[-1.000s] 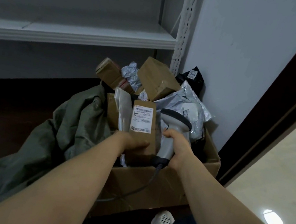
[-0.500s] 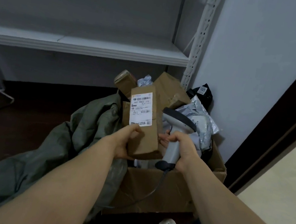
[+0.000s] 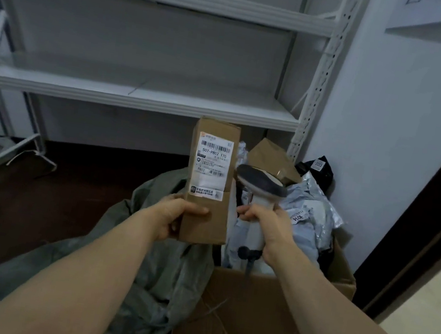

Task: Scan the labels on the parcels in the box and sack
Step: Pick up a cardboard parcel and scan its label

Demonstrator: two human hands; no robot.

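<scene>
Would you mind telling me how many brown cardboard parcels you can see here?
2: a tall parcel held upright in the left hand, label facing the camera, and a tilted parcel atop the pile in the box. Others may be buried.

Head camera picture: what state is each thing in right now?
Long brown cardboard parcel: upright, white label facing the camera, held by the left hand.
Grey handheld barcode scanner: gripped by the right hand.
Open brown cardboard box: heaped with parcels.
Green fabric sack: slumped beside the box.
</scene>
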